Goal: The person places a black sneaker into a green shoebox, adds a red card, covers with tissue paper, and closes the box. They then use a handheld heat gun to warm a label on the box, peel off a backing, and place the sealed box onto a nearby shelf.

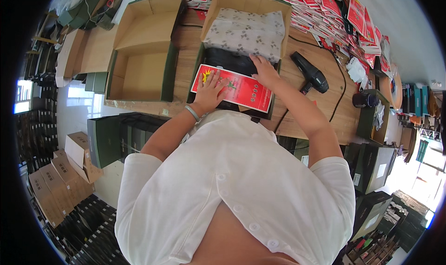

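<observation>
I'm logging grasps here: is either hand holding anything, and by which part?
No clear grip shows: the left hand lies spread on the left part of the red packet; whether the right hand holds anything cannot be told.

Shirt (265, 158): white, plain cloth, soft creases, loose cut; behind both grips.
Left sleeve (137, 190): short, white, wide; well back from the left grip (211, 91), forearm (167, 135) bare between.
Right sleeve (333, 186): short, white, wide; well back from the right grip (264, 71).
Bangle (192, 113): pale, narrow, rounded; wrist, just behind the left grip.
Neckline (204, 221): open V, stitched edge.
Buttons (254, 227): round, white, in a row.
</observation>
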Available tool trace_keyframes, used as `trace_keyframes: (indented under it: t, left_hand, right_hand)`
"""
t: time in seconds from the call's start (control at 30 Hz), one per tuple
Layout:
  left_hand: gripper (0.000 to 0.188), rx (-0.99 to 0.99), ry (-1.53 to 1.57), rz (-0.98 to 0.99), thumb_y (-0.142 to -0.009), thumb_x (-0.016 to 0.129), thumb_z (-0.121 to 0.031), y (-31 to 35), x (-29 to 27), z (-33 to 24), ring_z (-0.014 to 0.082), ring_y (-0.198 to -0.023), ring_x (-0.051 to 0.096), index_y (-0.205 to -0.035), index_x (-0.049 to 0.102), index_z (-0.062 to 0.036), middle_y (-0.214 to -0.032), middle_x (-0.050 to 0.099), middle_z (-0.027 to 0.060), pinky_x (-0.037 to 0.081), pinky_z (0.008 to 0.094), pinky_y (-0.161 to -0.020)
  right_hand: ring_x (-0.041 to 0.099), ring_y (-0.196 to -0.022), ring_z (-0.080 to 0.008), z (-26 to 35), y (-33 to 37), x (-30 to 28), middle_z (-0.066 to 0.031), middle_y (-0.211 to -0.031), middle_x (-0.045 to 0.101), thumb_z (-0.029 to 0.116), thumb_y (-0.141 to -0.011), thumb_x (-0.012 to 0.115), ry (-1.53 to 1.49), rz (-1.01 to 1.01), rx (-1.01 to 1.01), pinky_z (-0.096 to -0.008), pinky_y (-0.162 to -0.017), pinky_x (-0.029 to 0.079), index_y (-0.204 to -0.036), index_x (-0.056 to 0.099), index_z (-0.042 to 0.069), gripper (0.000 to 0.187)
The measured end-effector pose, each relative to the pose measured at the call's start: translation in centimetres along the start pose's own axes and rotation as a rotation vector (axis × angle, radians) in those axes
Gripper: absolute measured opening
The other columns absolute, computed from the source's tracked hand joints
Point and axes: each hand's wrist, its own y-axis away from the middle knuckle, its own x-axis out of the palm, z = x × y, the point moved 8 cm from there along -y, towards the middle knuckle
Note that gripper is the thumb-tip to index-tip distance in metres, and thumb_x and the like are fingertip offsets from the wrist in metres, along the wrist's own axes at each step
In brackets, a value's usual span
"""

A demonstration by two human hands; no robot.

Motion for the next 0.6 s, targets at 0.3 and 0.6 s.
trace_keyframes:
  t: [0.3, 0.6]
  left_hand:
    - [0.062, -0.053, -0.044, 0.132, -0.095, 0.047, -0.048, -0.9, 1.0, -0.1, 0.0364, -0.146, 0.02, -0.151, 0.03, -0.028, -0.159, 0.019, 0.0158, 0.007, 0.0607, -0.115]
    - [0.057, -0.074, 0.002, 0.045, -0.094, 0.051, -0.042, -0.4, 0.3, 0.1, 0.0374, -0.145, 0.021, -0.147, 0.04, -0.0252, -0.156, 0.024, 0.0188, 0.004, 0.0601, -0.115]
  right_hand:
    - [0.059, -0.103, -0.0298, -19.5, 18.0, -2.7, -0.0187, -0.117, 0.057, 0.018, -0.086, 0.066, 0.094, -0.575, 0.759, -0.0405, -0.089, 0.048, -0.128, 0.051, 0.004, 0.047]
    - [0.033, -0.135, -0.0415, -23.8, 28.2, 3.0, -0.0241, -0.145, 0.028, 0.052, -0.048, 0.091, 0.084, 0.076, 1.33, -0.0488, -0.11, 0.035, -0.153, 0.006, 0.019, 0.139]
